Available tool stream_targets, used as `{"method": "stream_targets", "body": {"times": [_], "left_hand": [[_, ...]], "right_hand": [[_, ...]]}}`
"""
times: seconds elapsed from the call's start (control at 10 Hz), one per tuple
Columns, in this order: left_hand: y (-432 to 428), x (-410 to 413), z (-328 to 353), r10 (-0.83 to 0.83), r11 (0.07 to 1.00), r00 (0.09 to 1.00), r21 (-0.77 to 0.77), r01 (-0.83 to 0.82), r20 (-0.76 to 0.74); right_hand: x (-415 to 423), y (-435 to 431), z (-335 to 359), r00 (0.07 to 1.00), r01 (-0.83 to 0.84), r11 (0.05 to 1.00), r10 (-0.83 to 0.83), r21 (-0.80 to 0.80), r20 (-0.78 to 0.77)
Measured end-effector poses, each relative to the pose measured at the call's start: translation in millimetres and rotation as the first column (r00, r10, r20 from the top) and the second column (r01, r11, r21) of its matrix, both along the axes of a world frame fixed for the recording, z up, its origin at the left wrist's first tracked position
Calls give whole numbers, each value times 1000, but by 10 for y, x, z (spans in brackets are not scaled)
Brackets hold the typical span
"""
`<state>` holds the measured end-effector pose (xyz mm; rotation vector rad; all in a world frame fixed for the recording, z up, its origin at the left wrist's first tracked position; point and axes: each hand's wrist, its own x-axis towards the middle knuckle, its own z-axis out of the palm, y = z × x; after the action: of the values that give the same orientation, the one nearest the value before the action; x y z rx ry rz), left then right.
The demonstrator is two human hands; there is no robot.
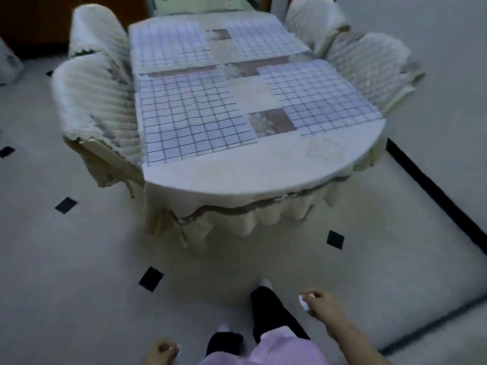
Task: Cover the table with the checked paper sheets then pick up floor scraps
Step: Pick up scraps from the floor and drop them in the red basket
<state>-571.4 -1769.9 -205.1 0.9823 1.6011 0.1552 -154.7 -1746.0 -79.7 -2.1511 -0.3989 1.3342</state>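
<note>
Several checked paper sheets (192, 114) lie flat on the cloth-covered table (237, 177), with strips of floral cloth showing between them. I stand on the floor in front of the table's rounded near end. My right hand (322, 305) hangs low at the right, and its curled fingers grip a small white paper scrap (304, 302). My left hand (162, 350) is at the bottom edge with curled fingers, and a small bit of white shows at its fingertips; whether it holds a scrap I cannot tell.
Covered chairs stand on both sides of the table: left (95, 101), far left (95, 30), right (374, 64), far right (313, 22). The pale floor has small black diamond tiles (66, 204) and a black border strip (434, 196). My feet are below the table's front.
</note>
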Motion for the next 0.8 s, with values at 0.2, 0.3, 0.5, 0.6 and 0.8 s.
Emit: {"method": "stream_targets", "body": {"times": [0.2, 0.3, 0.5, 0.6, 0.8], "left_hand": [[1324, 1512, 1053, -174, 984, 984, -31, 175, 44], [1627, 2367, 1329, -352, 936, 931, 13, 353, 91], [1868, 3899, 1374, -576, 816, 814, 115, 567, 76], [1879, 4478, 1288, -649, 761, 761, 47, 648, 18], [1960, 5219, 1134, -684, 730, 723, -85, 678, -96]], "right_hand": [[292, -1376, -240, 903, 425, 898, -430, -115, -23], [396, -1736, -326, 837, 537, 830, -546, -148, -28], [1015, -1844, -319, 776, 612, 761, -631, -213, -25], [1565, -1762, -302, 762, 639, 745, -648, -190, 20], [2776, -1444, -94, 685, 725, 682, -729, -93, -9]]}}
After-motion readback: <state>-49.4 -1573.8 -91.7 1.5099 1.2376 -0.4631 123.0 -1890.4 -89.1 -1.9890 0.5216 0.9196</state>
